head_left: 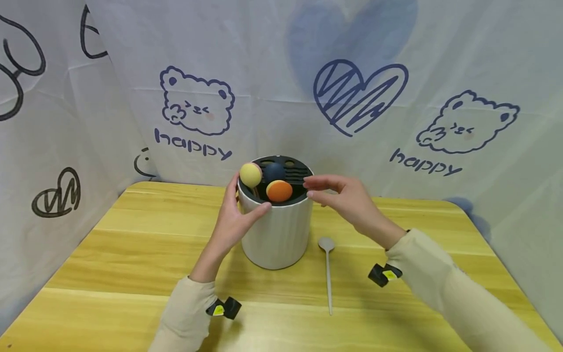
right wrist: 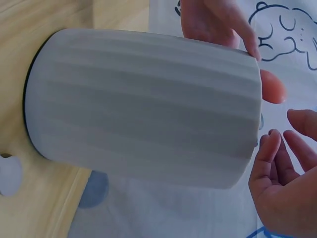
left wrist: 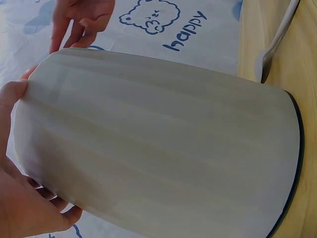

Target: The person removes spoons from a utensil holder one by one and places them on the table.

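Note:
A white ribbed utensil holder (head_left: 276, 234) with a black slotted top (head_left: 297, 172) stands upright on the table. Three rounded utensil ends stick out of it: a yellow one (head_left: 250, 175), a dark blue one (head_left: 274, 172) and an orange one (head_left: 279, 191); their lower parts are hidden inside. My left hand (head_left: 233, 220) grips the holder near its upper left rim, thumb at the front and fingers round the side. Beside the right rim is my right hand (head_left: 347, 198), its fingers loosely bent and nothing visible between them. Whether its fingertips touch the rim, I cannot tell.
A grey spoon (head_left: 328, 274) lies on the wooden table (head_left: 132, 264), to the right of the holder, bowl toward the back. Behind the table hangs a white cloth (head_left: 272, 73) with bear and heart drawings. Small black devices are strapped to both wrists.

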`<action>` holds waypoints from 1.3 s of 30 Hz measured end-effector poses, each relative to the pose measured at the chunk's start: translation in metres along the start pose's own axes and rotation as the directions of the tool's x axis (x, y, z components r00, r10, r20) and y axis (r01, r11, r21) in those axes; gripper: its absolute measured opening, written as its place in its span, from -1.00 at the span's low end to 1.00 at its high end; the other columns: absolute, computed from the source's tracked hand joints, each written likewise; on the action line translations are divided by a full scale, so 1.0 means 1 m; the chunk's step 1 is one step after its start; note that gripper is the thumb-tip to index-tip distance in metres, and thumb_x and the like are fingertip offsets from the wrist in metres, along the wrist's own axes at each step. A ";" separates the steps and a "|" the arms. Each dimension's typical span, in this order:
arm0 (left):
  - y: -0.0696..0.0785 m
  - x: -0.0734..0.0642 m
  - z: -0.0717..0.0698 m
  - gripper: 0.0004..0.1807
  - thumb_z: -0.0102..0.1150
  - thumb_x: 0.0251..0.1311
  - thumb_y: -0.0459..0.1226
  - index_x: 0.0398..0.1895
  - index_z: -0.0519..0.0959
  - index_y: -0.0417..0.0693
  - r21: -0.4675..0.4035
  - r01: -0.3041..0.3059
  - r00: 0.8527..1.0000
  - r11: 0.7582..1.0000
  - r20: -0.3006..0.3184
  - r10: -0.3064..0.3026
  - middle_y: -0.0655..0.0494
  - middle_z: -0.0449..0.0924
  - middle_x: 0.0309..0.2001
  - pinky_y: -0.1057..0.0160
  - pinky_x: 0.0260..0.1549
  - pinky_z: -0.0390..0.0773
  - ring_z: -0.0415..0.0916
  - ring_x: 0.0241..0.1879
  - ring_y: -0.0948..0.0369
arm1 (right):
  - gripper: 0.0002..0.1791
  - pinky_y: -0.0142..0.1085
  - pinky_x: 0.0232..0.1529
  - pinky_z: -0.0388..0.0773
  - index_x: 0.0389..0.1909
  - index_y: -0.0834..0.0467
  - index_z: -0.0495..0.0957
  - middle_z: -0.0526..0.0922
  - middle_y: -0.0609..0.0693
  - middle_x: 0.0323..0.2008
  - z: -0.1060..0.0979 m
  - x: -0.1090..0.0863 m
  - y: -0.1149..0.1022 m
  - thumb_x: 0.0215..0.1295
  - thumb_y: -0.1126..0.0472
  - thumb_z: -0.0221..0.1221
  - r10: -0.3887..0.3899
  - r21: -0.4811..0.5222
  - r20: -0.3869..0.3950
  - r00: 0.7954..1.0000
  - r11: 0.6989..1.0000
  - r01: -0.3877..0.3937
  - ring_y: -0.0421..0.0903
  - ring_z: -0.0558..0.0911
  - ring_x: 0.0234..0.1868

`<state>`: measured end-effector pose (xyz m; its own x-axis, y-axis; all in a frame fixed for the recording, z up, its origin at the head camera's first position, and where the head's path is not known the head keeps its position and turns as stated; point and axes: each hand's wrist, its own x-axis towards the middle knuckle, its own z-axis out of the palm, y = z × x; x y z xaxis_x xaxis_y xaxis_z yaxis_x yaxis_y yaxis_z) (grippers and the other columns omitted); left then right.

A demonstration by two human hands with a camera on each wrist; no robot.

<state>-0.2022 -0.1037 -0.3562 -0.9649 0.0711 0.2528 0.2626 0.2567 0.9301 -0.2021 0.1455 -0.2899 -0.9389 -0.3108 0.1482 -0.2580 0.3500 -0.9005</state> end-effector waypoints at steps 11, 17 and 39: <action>-0.001 0.000 -0.001 0.07 0.29 0.11 -0.05 0.54 -0.16 -0.07 -0.009 -0.007 1.000 1.000 0.005 0.007 -0.04 -0.17 0.52 -0.04 0.39 -0.03 -0.18 0.47 0.04 | -0.59 -0.14 -0.12 0.58 0.10 0.23 0.60 0.64 0.04 0.03 0.008 0.016 -0.021 0.23 0.24 0.28 -0.016 0.012 0.055 0.998 1.000 0.015 -0.04 0.54 0.03; -0.001 0.001 -0.002 0.05 0.28 0.12 -0.06 0.54 -0.16 -0.06 -0.010 -0.006 1.000 1.000 0.005 0.006 -0.04 -0.17 0.51 -0.05 0.39 -0.03 -0.18 0.47 0.04 | -0.59 -0.26 -0.32 0.53 0.09 0.20 0.61 0.68 0.03 -0.10 0.012 0.022 -0.026 0.19 0.24 0.30 0.003 0.002 0.070 0.998 1.000 -0.003 -0.02 0.57 -0.10; -0.001 0.000 -0.001 0.05 0.28 0.13 -0.08 0.54 -0.15 -0.09 -0.015 -0.031 0.999 0.999 0.006 0.031 -0.06 -0.15 0.51 -0.04 0.39 -0.03 -0.16 0.46 0.03 | -0.64 -0.26 -0.52 0.50 -0.02 0.25 0.63 0.67 0.07 -0.26 0.025 0.029 -0.027 0.12 0.31 0.36 -0.004 -0.042 0.082 0.997 0.999 0.007 -0.04 0.56 -0.31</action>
<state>-0.2028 -0.1047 -0.3573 -0.9562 0.0848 0.2802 0.2925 0.2398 0.9257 -0.2170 0.1052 -0.2714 -0.9160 -0.3835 0.1176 -0.2742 0.3848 -0.8813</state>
